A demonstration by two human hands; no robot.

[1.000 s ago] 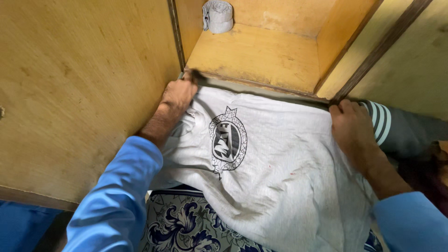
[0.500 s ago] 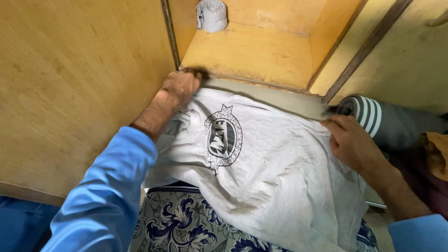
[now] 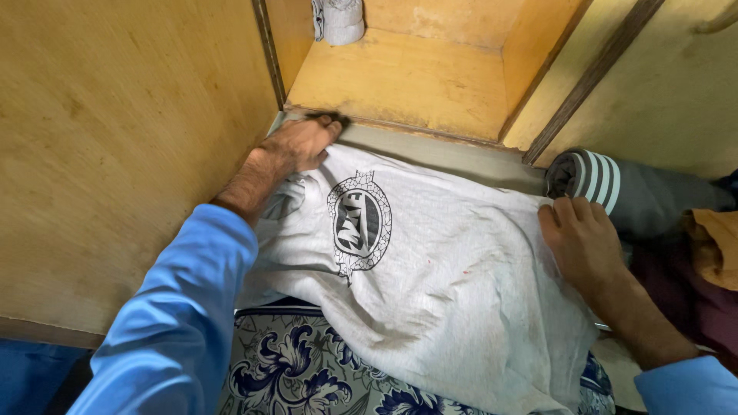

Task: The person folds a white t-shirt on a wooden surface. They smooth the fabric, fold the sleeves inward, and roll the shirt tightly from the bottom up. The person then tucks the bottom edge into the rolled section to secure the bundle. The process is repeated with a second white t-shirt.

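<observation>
White T-shirt point(image 3: 438, 284) with a dark round emblem lies spread across a blue-and-white floral cloth point(image 3: 292, 369), whose pattern shows nearest the camera. Both blue sleeves reach forward over it. The right hand point(image 3: 584, 242) lies flat, fingers together, on the shirt's far right corner, seemingly pinning that edge. The left hand point(image 3: 301, 144) presses the far left corner down against the cupboard's base ledge point(image 3: 453, 157), fingers curled onto the fabric, so the upper edge is stretched straight between the two hands. Just beside the right hand sits a rolled grey garment with white stripes point(image 3: 607, 184). Beyond, the open wooden cupboard compartment point(image 3: 415, 77) holds a small pale roll of cloth point(image 3: 337, 19) at its back.
</observation>
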